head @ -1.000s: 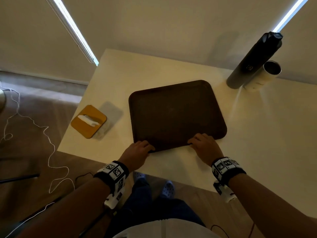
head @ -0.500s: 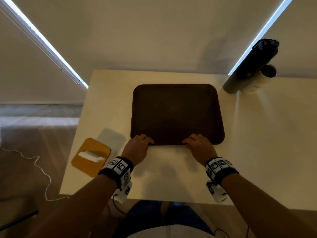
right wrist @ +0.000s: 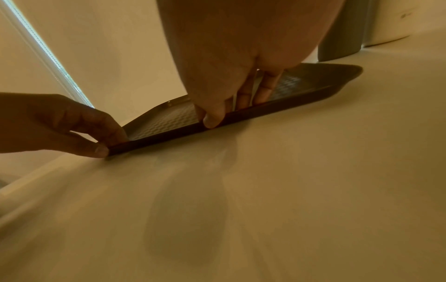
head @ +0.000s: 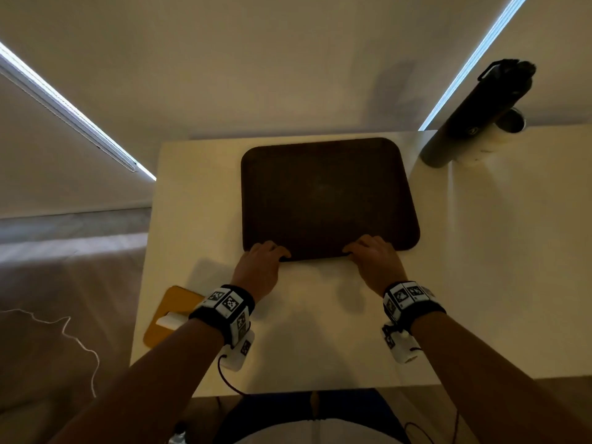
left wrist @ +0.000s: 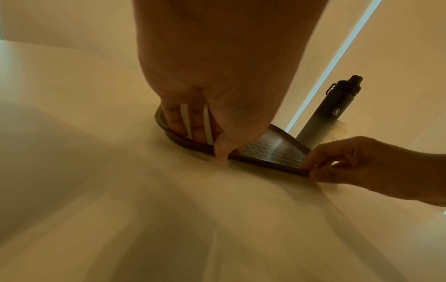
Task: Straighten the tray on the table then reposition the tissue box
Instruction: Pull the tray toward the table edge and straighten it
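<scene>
A dark brown tray (head: 323, 193) lies flat on the pale table (head: 480, 267), its edges roughly square with the table's. My left hand (head: 267, 256) pinches the near rim at its left end, fingers (left wrist: 173, 122) on the tray's inside and thumb on the outer edge. My right hand (head: 368, 253) pinches the same rim further right, thumb (right wrist: 212, 119) against the outside. The yellow tissue box (head: 169, 315) with a white tissue sits at the table's left near edge, partly hidden behind my left wrist.
A tall dark bottle (head: 464, 123) stands at the table's far right corner beside the tray, with a white cup (head: 499, 133) behind it. A white cable (head: 73, 334) lies on the floor to the left. Bare tabletop stretches right of the tray.
The tray has turned from skewed to square with the table and slid toward the far edge, both hands staying on its near rim. The view has shifted with the head.
</scene>
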The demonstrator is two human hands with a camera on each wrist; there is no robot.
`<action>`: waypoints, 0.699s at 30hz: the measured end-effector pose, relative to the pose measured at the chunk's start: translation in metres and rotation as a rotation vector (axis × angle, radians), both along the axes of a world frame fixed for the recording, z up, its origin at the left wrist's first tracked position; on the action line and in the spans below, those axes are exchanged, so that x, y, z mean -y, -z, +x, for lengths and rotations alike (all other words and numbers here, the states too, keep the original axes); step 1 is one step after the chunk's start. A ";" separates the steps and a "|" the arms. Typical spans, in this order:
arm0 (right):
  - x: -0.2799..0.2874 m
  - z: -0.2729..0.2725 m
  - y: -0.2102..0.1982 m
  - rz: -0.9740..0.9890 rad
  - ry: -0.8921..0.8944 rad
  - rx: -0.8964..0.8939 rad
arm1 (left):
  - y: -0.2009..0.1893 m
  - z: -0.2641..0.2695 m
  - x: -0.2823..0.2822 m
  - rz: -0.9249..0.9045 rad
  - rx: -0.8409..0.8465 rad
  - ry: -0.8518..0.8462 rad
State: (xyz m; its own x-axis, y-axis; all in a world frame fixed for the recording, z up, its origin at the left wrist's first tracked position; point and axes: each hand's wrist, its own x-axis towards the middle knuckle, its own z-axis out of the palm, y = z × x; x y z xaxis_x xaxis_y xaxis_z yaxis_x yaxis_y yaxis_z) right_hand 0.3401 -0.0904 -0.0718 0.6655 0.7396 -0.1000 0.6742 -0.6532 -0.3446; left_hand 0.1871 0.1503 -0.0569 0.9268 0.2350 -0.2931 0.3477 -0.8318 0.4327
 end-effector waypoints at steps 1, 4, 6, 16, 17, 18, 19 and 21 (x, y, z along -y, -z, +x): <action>0.000 0.001 -0.001 -0.002 0.002 -0.006 | 0.000 0.000 0.000 0.002 0.002 -0.001; 0.002 -0.001 -0.002 0.000 -0.006 -0.008 | 0.000 -0.001 0.002 0.008 0.001 0.004; 0.003 -0.001 -0.003 0.002 -0.009 -0.010 | -0.001 -0.001 0.002 0.011 0.003 0.005; 0.005 0.001 -0.004 -0.013 -0.044 0.003 | 0.000 -0.003 0.006 0.020 0.004 -0.035; 0.005 0.001 -0.004 -0.015 -0.044 0.000 | -0.001 -0.003 0.007 0.013 0.000 -0.037; 0.005 0.001 -0.005 -0.019 -0.043 -0.004 | -0.002 -0.003 0.007 0.002 -0.002 -0.039; 0.004 0.001 -0.006 -0.024 -0.044 -0.010 | -0.004 -0.004 0.007 -0.010 0.004 -0.043; 0.001 -0.001 -0.011 -0.025 -0.078 -0.020 | -0.014 -0.011 0.009 -0.032 0.053 -0.066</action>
